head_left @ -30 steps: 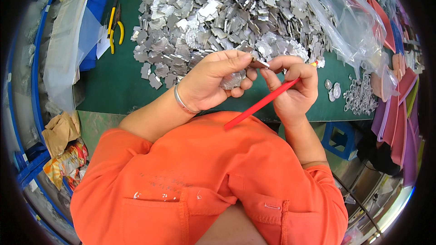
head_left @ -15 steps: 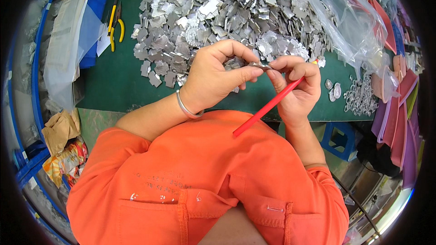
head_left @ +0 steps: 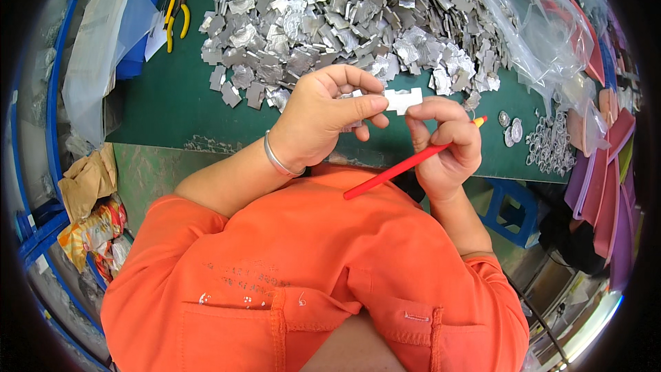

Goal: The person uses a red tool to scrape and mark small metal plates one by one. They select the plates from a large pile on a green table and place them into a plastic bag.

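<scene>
Green-topped workbench [head_left: 172,107]. On it: large heap of flat silvery metal pieces [head_left: 344,14], far centre; yellow-handled pliers [head_left: 175,10], far left; clear plastic bag [head_left: 544,34], far right; small silvery rings and discs [head_left: 544,141], right edge.

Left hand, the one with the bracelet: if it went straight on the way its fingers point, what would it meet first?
The left hand points toward the right hand, so it would probably meet those fingertips first, across the small flat metal piece both pinch.
</scene>
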